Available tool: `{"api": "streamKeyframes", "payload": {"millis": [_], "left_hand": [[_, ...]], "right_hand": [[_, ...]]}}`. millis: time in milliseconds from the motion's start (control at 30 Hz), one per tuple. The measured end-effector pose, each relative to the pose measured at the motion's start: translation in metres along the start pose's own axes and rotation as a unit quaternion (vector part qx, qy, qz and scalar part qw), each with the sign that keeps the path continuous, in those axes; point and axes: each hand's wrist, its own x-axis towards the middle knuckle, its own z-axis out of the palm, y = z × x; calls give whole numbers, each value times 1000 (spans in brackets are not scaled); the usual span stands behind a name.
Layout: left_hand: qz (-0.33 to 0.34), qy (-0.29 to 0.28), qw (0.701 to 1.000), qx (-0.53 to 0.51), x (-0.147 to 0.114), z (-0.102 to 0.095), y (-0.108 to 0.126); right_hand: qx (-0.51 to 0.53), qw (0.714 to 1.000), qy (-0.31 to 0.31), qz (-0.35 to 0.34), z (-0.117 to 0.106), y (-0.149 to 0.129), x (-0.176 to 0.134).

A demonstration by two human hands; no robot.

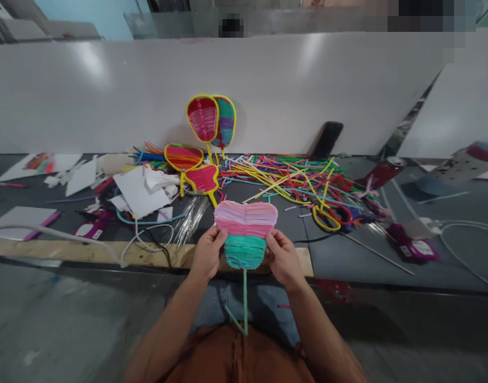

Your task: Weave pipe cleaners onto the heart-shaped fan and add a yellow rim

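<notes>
A fan-shaped pipe-cleaner piece (246,234), banded pink, lilac and green, is held up in front of me over the table's near edge. My left hand (208,252) pinches its left side, and my right hand (283,256) pinches the right side. From its bottom hangs a green pipe-cleaner stem (245,300), bent back in a V at the lower end. Just beyond it lies a pink fan with a yellow rim (202,179). Behind that are a red-orange one (183,157) and two yellow-rimmed fans (203,118) leaning against the white panel.
Loose coloured pipe cleaners (276,173) spread over the table (268,191). Yellow-handled scissors (326,218), a red can (389,169), and a purple glue gun (411,243) are on the right. A phone (327,139) leans on the panel (148,96). White paper (138,191) and cables lie left.
</notes>
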Motion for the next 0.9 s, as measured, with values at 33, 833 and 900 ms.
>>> {"api": "streamKeyframes", "payload": {"millis": [33, 833, 900], "left_hand": [[1, 3, 1000, 2, 1, -1, 0], [35, 40, 998, 19, 21, 5, -1], [26, 40, 999, 19, 23, 5, -1]], "right_hand": [[0, 1000, -1, -1, 0, 1, 0], [17, 999, 25, -15, -8, 3, 14], [-28, 998, 27, -42, -11, 2, 14]]}}
